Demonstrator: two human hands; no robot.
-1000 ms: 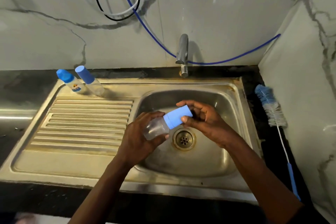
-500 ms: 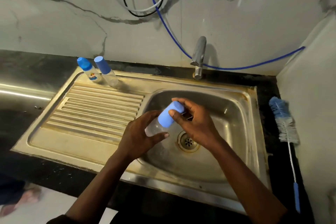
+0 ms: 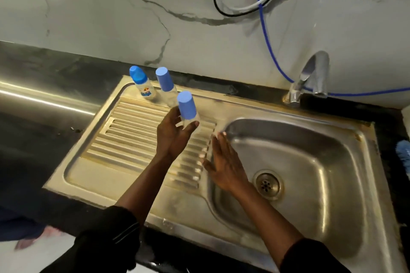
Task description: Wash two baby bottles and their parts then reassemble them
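Gripping the clear body of a baby bottle [image 3: 187, 106] between thumb and curled fingers, the left hand [image 3: 172, 137] holds it upright, blue cap on top, over the far part of the ribbed drainboard [image 3: 124, 139]. The right hand [image 3: 224, 166] holds nothing, its fingers straight and slightly spread at the edge where drainboard meets basin [image 3: 321, 162]. At the drainboard's far left corner stand a plain bottle [image 3: 165, 80], just beyond the held one, and a printed bottle [image 3: 142, 83] beside it. The tap [image 3: 310, 73] rises at the sink's far edge; a blue brush head [image 3: 403, 153] shows at the right.
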